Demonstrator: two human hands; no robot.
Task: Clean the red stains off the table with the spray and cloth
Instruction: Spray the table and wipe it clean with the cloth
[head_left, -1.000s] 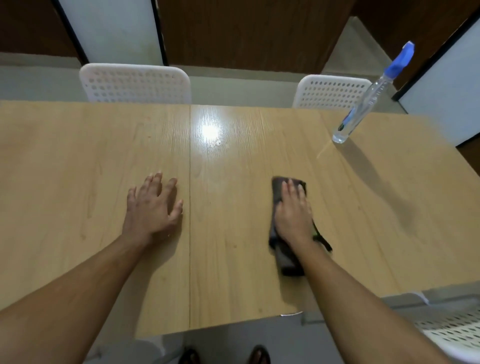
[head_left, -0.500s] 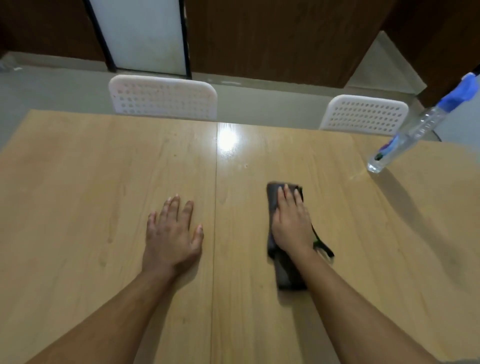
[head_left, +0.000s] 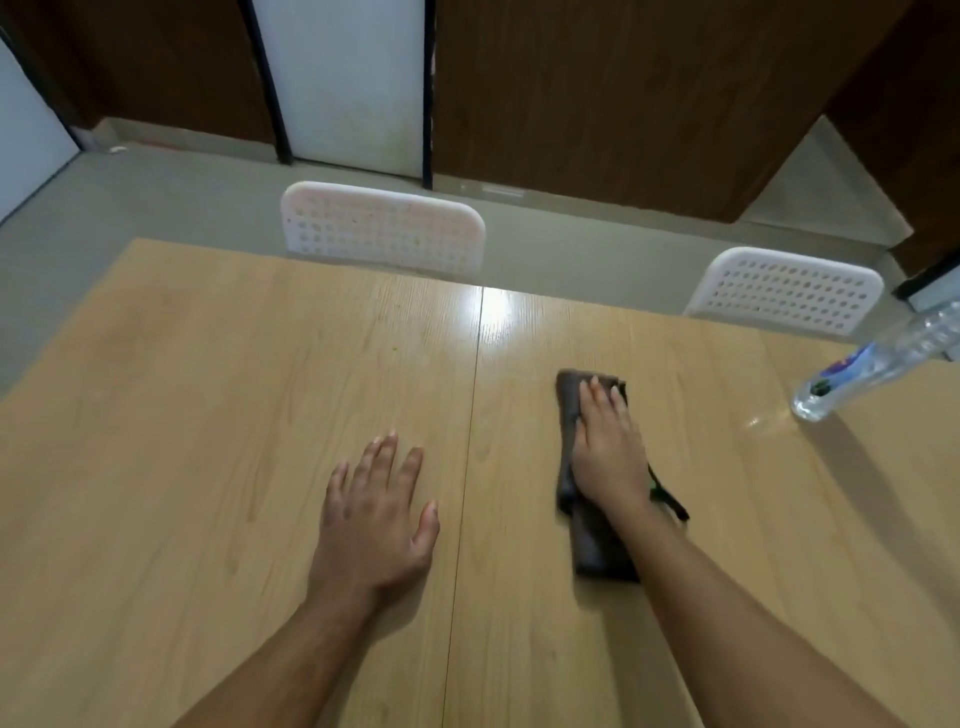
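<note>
A dark folded cloth (head_left: 568, 400) lies on the light wooden table (head_left: 208, 415), right of the centre seam. My right hand (head_left: 605, 449) presses flat on the cloth with straight fingers. My left hand (head_left: 376, 512) rests flat on the bare table, left of the seam. A clear spray bottle (head_left: 872, 364) stands at the far right, its head cut off by the frame edge. I see no red stain on the visible tabletop.
Two white perforated chair backs, one behind the middle (head_left: 382, 228) and one at the right (head_left: 787, 288), stand along the table's far edge. Beyond them are a grey floor, brown wall panels and a white door.
The view has tilted up and swung left, so the bottle has slid to the right frame edge. Both hands stay flat, the right one still on the cloth.
</note>
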